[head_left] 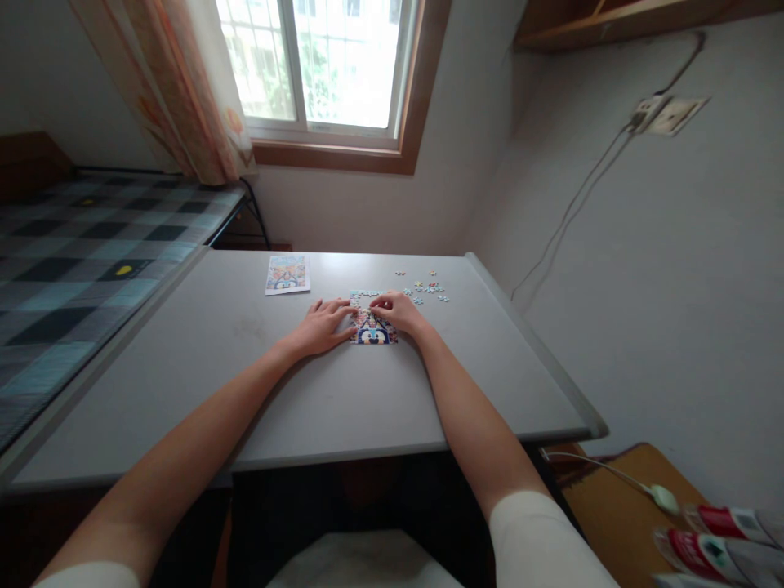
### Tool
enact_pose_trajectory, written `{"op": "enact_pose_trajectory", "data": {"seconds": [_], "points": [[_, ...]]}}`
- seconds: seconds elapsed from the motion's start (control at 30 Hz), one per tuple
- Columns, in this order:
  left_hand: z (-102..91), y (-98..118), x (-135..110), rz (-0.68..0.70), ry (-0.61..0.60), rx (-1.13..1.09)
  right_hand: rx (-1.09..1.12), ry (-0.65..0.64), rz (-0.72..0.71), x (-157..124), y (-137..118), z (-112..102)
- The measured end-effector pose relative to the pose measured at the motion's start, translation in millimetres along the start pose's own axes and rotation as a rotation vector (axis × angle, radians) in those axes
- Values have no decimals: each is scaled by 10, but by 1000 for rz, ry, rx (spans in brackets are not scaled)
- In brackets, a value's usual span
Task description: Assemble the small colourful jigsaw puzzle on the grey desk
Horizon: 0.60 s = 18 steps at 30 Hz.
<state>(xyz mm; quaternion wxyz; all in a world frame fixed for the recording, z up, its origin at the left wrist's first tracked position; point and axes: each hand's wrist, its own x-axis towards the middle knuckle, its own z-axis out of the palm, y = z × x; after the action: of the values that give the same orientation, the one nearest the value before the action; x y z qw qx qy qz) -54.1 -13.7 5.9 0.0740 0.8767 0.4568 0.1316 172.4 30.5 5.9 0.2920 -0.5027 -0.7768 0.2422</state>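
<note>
A partly assembled jigsaw puzzle with a blue cartoon face lies flat on the grey table. My left hand rests on the tabletop at the puzzle's left edge, fingers spread and the tips touching it. Over the puzzle's upper right part is my right hand, thumb and fingertips pinched together low on the picture. Whatever sits between those fingertips is too small to make out. Several loose puzzle pieces are scattered just beyond and to the right of my right hand.
A printed picture sheet lies at the table's back left. The table meets a wall on the right and a checkered bed on the left. Plastic bottles and a white charger are at lower right.
</note>
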Motion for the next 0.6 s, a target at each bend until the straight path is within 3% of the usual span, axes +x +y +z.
{"op": "enact_pose_trajectory", "data": {"seconds": [0.6], "points": [[3, -2, -2, 4, 6, 17, -80, -14, 24, -16, -49, 24]]}}
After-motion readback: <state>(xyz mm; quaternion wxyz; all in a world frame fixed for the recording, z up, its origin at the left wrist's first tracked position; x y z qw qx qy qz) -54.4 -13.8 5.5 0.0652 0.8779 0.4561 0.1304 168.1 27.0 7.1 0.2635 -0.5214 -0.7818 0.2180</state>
